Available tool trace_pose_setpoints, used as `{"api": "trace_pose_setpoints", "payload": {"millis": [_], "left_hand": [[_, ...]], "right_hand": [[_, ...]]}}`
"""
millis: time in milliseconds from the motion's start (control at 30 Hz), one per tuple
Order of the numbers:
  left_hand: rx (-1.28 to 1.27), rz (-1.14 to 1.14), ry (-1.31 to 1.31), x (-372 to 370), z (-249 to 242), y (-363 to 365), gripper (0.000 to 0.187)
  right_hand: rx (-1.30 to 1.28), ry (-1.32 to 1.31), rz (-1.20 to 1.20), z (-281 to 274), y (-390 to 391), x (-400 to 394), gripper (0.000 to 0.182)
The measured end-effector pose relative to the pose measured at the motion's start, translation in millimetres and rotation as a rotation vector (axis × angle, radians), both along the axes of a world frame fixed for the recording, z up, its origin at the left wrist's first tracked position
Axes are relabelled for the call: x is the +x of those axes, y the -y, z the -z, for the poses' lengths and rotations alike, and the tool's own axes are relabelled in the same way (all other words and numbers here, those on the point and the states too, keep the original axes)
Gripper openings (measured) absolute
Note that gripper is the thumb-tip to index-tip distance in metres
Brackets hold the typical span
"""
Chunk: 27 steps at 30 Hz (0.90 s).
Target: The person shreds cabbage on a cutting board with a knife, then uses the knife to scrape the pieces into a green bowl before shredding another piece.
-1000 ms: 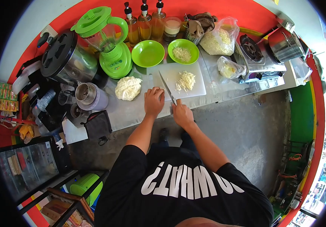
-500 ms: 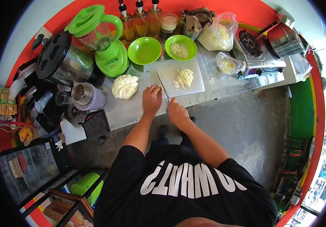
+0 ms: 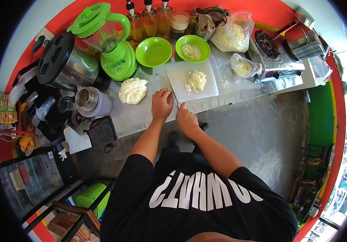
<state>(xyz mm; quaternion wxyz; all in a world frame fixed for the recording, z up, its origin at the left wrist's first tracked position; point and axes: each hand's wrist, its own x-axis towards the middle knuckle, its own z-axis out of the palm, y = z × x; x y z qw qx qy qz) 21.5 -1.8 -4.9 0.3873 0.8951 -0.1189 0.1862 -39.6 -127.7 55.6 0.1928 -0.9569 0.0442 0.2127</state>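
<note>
My right hand (image 3: pixel 187 120) is wrapped round the handle of a kitchen knife (image 3: pixel 172 87). Its blade points away from me over the left part of a white cutting board (image 3: pixel 209 90). Beside the blade, at the board's near left edge, my left hand (image 3: pixel 162 104) has its fingers curled down and pressed together; whatever lies under them is hidden. A heap of pale shredded cabbage (image 3: pixel 195 81) rests on the board, right of the knife. To the left of the board sits a cut chunk of cabbage (image 3: pixel 133 91) on the metal counter (image 3: pixel 121 121).
Behind the board stand a green bowl (image 3: pixel 153 52), another green bowl (image 3: pixel 180 51) holding shreds, and a green blender (image 3: pixel 118 62). A bag of shredded cabbage (image 3: pixel 230 37), a small plastic bag (image 3: pixel 246 66) and a gas stove (image 3: pixel 278 60) are to the right.
Both hands have shifted very slightly, the right one a little up and left with the knife. The cabbage heap and chunk look the same.
</note>
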Motion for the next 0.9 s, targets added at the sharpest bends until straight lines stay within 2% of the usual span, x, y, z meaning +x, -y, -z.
{"api": "trace_pose_setpoints", "payload": {"millis": [100,167,267,467,600,667,900], "left_hand": [[0.021,0.003,0.026,1,0,0,0.009],[-0.002,-0.002,0.041,-1,-3,1,0.009],[-0.002,-0.004,0.022,-1,-4,1,0.009],[-0.053,-0.016,-0.039,-3,-3,1,0.011],[-0.079,-0.013,-0.02,-4,-3,0,0.011],[-0.09,-0.024,-0.036,-4,-5,1,0.012],[-0.056,-0.045,-0.061,-4,-2,3,0.011]], "right_hand": [[-0.015,0.025,0.037,4,-1,9,0.026],[-0.06,0.09,-0.064,-7,4,18,0.029],[-0.062,0.004,-0.071,-21,6,21,0.032],[-0.043,0.04,0.01,10,2,6,0.032],[-0.054,0.077,-0.072,-4,4,20,0.034],[-0.055,0.011,-0.075,-14,2,21,0.036],[-0.083,-0.008,-0.046,3,-2,3,0.034]]}}
